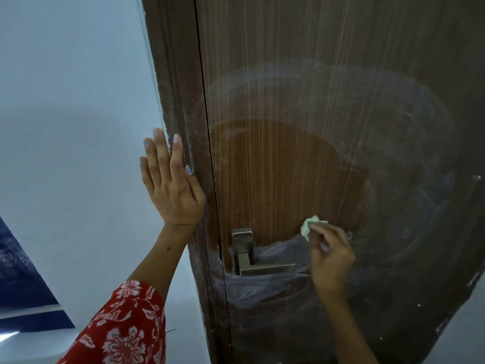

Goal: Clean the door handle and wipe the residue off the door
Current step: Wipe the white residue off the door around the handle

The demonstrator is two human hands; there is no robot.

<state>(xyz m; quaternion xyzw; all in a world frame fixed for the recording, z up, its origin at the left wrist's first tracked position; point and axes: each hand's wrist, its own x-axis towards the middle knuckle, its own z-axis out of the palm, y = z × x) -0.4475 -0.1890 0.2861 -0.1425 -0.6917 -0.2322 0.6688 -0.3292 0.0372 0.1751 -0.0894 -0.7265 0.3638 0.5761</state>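
1. Head view: a person faces a brown wooden door (288, 166) smeared with whitish residue (393, 122) in broad arcs.
2. One rounded patch above the handle (258, 258) shows clean, warmer-toned wood; the haze rings it above, to the right and below.
3. The right hand (332, 258) pinches a small crumpled pale-green cloth (311, 227) between curled fingertips and presses it to the door, just above and right of the lever's tip, at the lower edge of the clean patch.
4. The left hand (170, 185) lies flat and open, fingers spread and pointing up, holding nothing; its palm rests where the white wall (78, 127) meets the door frame (181, 101).
5. The metal handle, a square plate with a lever pointing right, sits near the door's left edge, with streaky film around and below it.
6. A red floral sleeve (123, 329) covers the left forearm at lower left.
7. White specks dot the frame beside the left hand.
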